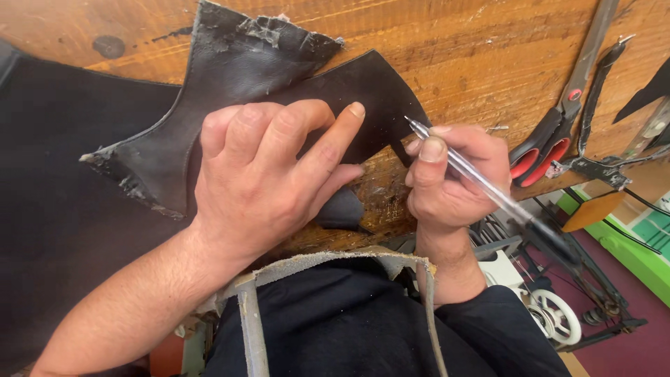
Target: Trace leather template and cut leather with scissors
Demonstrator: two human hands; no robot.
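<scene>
Head view shows the left hand (262, 178) pressing flat on the stiff black leather piece (230, 91) on the wooden desk (474, 56), right hand (453, 174) fingers pinching a clear pen (464, 167) at its edge; if the leather slides, the line could go crooked.

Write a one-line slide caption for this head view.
Left hand presses a black leather piece flat on the wooden bench while the right hand holds a pen at its edge.

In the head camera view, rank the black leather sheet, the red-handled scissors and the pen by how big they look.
1. black leather sheet, by far the largest.
2. and 3. red-handled scissors and pen, held in the right hand: similar length, and the pen sits nearer the camera, so unranked.
</scene>
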